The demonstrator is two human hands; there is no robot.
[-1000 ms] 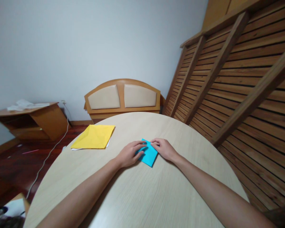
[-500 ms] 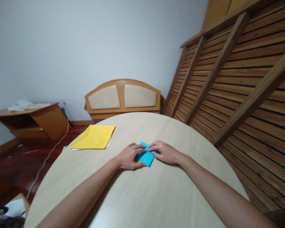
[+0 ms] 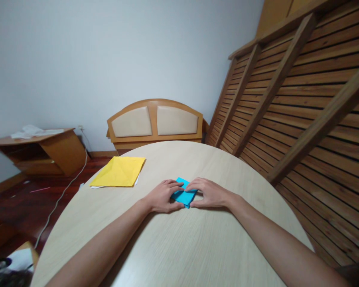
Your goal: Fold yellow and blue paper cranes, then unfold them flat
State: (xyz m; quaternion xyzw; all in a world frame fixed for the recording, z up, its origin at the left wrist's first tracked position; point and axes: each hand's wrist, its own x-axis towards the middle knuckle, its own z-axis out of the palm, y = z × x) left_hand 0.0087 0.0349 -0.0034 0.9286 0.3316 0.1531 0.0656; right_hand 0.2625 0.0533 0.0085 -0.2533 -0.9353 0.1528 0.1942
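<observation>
A small piece of folded blue paper (image 3: 185,197) lies on the pale round table (image 3: 215,247), between my two hands. My left hand (image 3: 164,196) grips its left side, with the fingers over the top and the thumb at the near corner. On the right side, my right hand (image 3: 208,193) holds the paper with fingertips on its upper face and the thumb by the near right edge. The near corner shows layers slightly apart. My fingers cover part of the far half.
Yellow paper sheets (image 3: 118,172) lie at the table's left with white paper beneath. Behind the table stands a padded headboard (image 3: 154,119). Wooden slats (image 3: 287,103) lean along the right. A low cabinet (image 3: 60,151) and a white cable (image 3: 61,195) are on the left.
My right thumb has moved toward me to the paper's near corner, and the right-hand part of the blue paper has shifted. The left hand stays almost in place.
</observation>
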